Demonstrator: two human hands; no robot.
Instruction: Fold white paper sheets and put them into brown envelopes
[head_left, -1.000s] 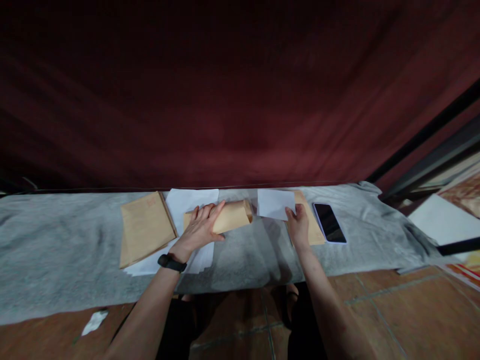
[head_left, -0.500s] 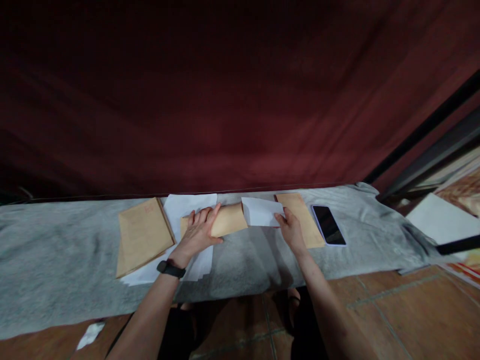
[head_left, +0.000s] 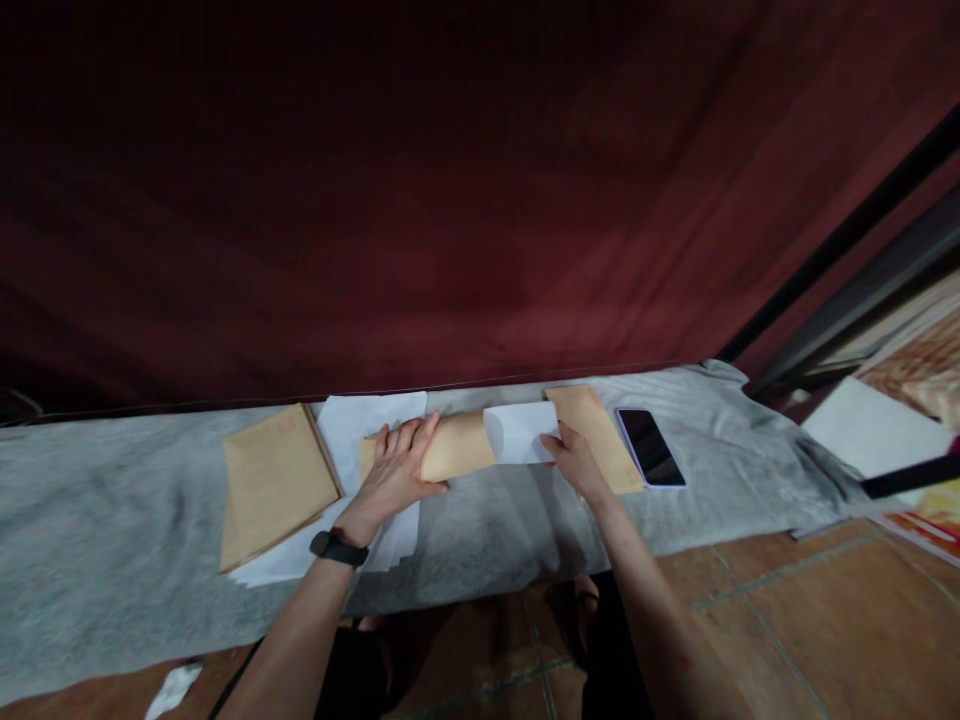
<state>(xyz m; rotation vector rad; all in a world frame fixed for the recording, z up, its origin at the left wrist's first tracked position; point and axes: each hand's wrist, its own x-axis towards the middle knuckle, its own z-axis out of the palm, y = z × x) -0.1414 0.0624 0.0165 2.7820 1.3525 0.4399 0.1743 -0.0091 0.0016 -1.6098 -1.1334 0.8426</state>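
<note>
A brown paper envelope (head_left: 456, 446) lies sideways in the middle of the cloth. My left hand (head_left: 395, 470) rests on its left part, fingers spread and thumb out, pressing it down. A white sheet of paper (head_left: 517, 434) sticks out of the envelope's right end. How far it reaches inside is hidden. With thumb and fingers closed, my right hand (head_left: 574, 458) pinches the sheet at its right edge. Under and beside the left hand is a pile of white paper (head_left: 405, 408).
A stack of brown envelopes (head_left: 281, 480) lies at the left, partly over the white pile. Another brown envelope (head_left: 592, 420) and a phone (head_left: 651, 448) lie to the right. Grey cloth (head_left: 112, 530) covers the surface, with a dark red curtain (head_left: 450, 250) behind.
My right hand has shifted slightly left with the sheet, and a little less of the paper shows outside the envelope. The left hand stays in place on the envelope.
</note>
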